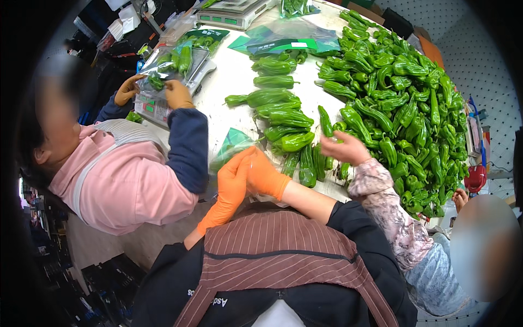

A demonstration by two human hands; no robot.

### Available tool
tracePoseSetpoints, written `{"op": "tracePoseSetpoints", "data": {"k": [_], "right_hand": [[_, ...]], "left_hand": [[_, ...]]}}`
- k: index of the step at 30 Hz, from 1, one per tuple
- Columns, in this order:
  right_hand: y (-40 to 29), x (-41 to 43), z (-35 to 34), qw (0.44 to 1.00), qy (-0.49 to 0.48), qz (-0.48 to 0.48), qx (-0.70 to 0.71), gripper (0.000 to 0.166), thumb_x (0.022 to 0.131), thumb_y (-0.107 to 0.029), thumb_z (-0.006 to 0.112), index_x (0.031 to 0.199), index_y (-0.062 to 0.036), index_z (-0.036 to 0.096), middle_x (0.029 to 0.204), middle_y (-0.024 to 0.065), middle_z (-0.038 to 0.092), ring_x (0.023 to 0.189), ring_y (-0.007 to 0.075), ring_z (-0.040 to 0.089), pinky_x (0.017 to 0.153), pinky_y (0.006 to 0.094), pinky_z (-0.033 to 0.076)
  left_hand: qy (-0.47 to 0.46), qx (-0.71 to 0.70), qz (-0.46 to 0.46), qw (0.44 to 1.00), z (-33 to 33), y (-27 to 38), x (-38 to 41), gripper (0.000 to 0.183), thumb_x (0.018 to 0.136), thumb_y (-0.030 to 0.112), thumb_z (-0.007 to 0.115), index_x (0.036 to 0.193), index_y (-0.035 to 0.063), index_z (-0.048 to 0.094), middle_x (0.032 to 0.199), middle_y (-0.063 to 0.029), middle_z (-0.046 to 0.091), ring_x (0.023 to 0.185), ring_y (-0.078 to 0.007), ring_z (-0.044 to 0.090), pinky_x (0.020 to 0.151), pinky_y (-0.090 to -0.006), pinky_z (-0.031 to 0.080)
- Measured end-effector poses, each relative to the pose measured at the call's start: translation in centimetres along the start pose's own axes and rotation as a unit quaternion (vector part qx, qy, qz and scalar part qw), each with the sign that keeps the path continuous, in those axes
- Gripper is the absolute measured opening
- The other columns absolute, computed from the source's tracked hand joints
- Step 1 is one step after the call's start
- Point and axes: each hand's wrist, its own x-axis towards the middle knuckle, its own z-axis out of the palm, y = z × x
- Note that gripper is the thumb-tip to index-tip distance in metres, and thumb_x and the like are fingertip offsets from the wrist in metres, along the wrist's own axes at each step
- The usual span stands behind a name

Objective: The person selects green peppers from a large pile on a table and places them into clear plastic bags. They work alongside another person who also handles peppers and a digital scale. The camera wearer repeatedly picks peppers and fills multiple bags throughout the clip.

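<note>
Both my hands wear orange gloves and meet close together at the near edge of the table. My left hand [231,184] and my right hand [266,173] pinch a clear plastic bag with green printing [232,144]; its rest is blurred and partly hidden behind the gloves. Just beyond them lies a column of green peppers [288,117], laid side by side. More green peppers [307,166] stand close to my right hand, some seen through clear film.
A large heap of green peppers [402,98] covers the table's right side. At left, a co-worker's gloved hands [178,95] hold a bagged portion over a scale [153,108]. Another person's bare hand [345,148] reaches in from the right. Flat plastic bags [286,36] lie at the back.
</note>
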Motion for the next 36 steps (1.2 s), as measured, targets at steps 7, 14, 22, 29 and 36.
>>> {"op": "tracePoseSetpoints", "data": {"k": [7,14,22,29,36], "right_hand": [[-1.6,-0.6,-3.0,0.999,-0.007,-0.025,-0.034,0.029,0.076,-0.02,0.057,0.095,0.0004,0.066,0.111,0.0257,0.058,0.102,0.0418,0.05,0.087,0.045,0.046],[0.6,0.4,0.5,0.981,0.183,-0.012,-0.061,0.04,0.078,-0.023,0.053,0.109,0.0021,0.062,0.115,0.0222,0.058,0.108,0.043,0.049,0.096,0.049,0.039],[-1.4,-5.1,-8.0,0.985,-0.064,0.018,0.157,0.03,0.087,-0.02,0.056,0.111,-0.0033,0.065,0.113,0.0132,0.065,0.11,0.0293,0.058,0.095,0.0374,0.044],[1.8,-2.3,-16.2,0.903,0.238,0.128,0.334,0.024,0.085,-0.017,0.067,0.105,-0.0034,0.068,0.1,0.0101,0.068,0.091,0.021,0.065,0.081,0.0323,0.051],[8.4,2.9,-13.1,0.972,0.112,0.079,-0.191,0.064,0.068,-0.024,0.079,0.127,-0.0129,0.056,0.114,0.0092,0.059,0.106,0.0308,0.053,0.091,0.0384,0.045]], "left_hand": [[0.04,0.024,0.044,0.998,1.2,1.2,0.0,0.026,0.098,0.009,0.053,0.12,-0.002,0.063,0.081,0.0027,0.058,0.07,-0.0035,0.047,0.064,-0.0181,0.038],[0.019,0.022,0.077,0.997,1.7,0.9,-1.2,0.025,0.098,0.008,0.055,0.12,0.0002,0.064,0.089,0.0038,0.062,0.072,-0.0013,0.047,0.066,-0.016,0.04],[-0.003,0.043,0.031,0.999,0.8,-0.5,-1.1,0.026,0.097,0.008,0.053,0.12,0.0025,0.064,0.08,-0.0019,0.064,0.069,-0.0065,0.055,0.066,-0.0211,0.046],[-0.013,0.014,-0.013,1.0,0.6,-1.0,-0.5,0.027,0.097,0.012,0.055,0.121,0.005,0.065,0.064,0.0039,0.053,0.056,-0.0038,0.045,0.054,-0.0196,0.039],[-0.069,0.125,-0.044,0.989,2.2,-0.2,-0.1,0.029,0.092,0.014,0.061,0.12,0.0065,0.065,0.076,0.0006,0.064,0.058,-0.0059,0.05,0.054,-0.0229,0.043]]}}
